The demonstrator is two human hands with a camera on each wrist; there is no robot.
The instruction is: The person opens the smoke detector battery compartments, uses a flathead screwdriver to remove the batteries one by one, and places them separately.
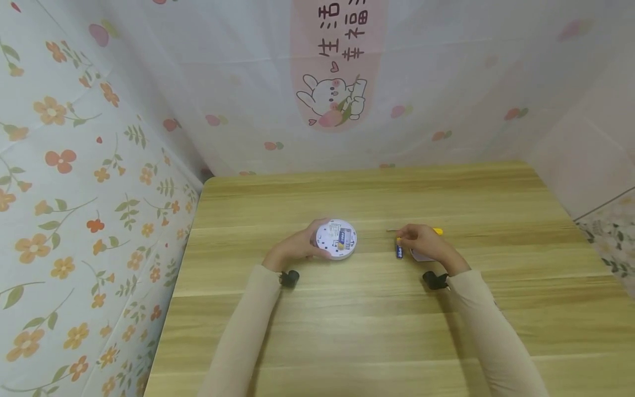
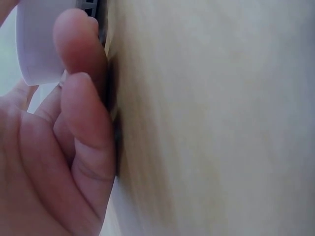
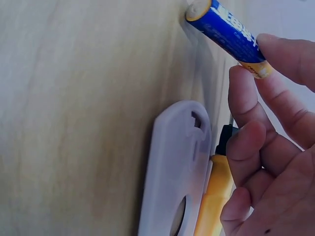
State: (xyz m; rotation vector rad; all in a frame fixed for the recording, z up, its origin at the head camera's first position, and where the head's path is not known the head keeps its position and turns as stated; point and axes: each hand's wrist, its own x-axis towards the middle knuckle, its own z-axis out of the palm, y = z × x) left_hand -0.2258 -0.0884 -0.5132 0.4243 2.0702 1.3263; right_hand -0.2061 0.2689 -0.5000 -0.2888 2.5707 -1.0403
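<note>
My left hand grips a round white device, perhaps a smoke alarm, by its left edge. Printed labels and an open battery compartment face up, and a blue battery lies in it. In the left wrist view, the device's white side shows beyond the curled fingers. Over to the right, my right hand pinches a blue battery with a yellow end between thumb and fingers. Its other end tilts away from the fingertips; whether it touches the table is unclear.
Beneath and beside the right hand lie a flat white plastic cover with cutouts and a screwdriver with a yellow handle. Both rest on the wooden table. A patterned curtain hangs behind the table's far edge.
</note>
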